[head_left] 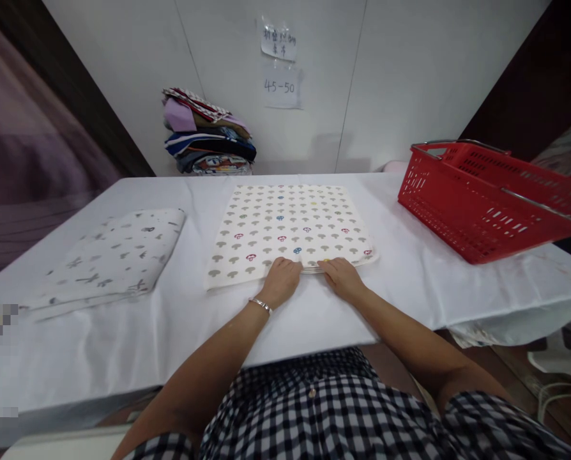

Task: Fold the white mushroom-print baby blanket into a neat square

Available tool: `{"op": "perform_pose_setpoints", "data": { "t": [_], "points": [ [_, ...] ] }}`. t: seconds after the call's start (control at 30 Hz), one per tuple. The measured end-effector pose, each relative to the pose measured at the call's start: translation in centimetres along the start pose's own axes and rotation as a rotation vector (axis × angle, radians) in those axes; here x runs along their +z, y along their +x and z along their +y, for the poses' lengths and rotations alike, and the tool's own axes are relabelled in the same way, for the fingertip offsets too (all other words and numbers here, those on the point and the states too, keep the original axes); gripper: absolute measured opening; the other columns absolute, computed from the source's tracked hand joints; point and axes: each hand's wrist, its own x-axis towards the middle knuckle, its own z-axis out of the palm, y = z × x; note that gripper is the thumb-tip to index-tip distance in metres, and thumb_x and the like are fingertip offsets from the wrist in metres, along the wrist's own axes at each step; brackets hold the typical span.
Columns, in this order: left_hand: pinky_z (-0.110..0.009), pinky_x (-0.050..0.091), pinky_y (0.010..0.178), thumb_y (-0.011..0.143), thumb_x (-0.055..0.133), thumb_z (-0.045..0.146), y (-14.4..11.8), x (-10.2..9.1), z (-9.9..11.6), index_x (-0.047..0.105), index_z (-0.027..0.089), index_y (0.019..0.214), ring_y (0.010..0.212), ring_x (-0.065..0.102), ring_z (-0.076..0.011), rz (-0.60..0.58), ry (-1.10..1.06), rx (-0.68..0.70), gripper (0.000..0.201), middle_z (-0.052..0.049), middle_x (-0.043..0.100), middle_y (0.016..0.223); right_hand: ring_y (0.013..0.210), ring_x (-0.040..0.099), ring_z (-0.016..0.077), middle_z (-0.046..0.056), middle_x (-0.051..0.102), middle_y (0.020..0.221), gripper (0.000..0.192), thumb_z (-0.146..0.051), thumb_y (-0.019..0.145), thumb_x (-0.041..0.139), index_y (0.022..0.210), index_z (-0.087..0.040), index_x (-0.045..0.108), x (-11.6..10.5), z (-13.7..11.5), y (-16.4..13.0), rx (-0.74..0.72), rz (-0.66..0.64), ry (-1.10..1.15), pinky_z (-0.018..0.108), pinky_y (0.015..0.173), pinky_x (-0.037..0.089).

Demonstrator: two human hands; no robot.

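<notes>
A folded cream cloth (292, 223) printed with grey, red, blue and yellow mushrooms lies flat in front of me on the white-covered table (209, 332). Its layered near edge is gripped by my left hand (283, 279), which wears a bracelet on the wrist. Just to the right, my right hand (343, 278) pinches the same edge, fingers curled on top and thumb out of sight. Between the two hands several stacked layers show. The cloth rests on the table.
Left of me lies another folded white cloth (117, 252) with grey prints. A red plastic basket (477, 204) with metal handles stands at the right. Several folded fabrics (209, 140) are piled at the back wall, under paper signs (281, 86).
</notes>
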Motion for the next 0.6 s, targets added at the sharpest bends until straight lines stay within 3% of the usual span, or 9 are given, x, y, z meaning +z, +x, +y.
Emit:
{"op": "perform_pose_setpoints", "data": {
  "t": [0.33, 0.6],
  "points": [
    [-0.035, 0.036, 0.079, 0.080, 0.042, 0.004, 0.0, 0.0, 0.1, 0.056, 0.018, 0.089, 0.082, 0.054, -0.0185, 0.026, 0.013, 0.048, 0.021, -0.004, 0.062, 0.082, 0.087, 0.048, 0.0192, 0.007, 0.061, 0.096, 0.021, -0.012, 0.087, 0.046, 0.101, -0.017, 0.060, -0.6, -0.5, 0.5, 0.003, -0.058, -0.015, 0.031, 0.075, 0.033],
    [-0.034, 0.037, 0.081, 0.081, 0.045, 0.009, -0.2, 0.4, 0.0, 0.057, 0.018, 0.094, 0.084, 0.055, -0.0183, 0.024, -0.091, -0.041, 0.020, -0.004, 0.063, 0.084, 0.088, 0.043, 0.0203, 0.008, 0.058, 0.092, 0.017, -0.017, 0.090, 0.046, 0.096, -0.017, 0.062, 0.6, -2.7, 3.0, -0.044, -0.078, -0.054, 0.032, 0.072, 0.029]
  ]
}}
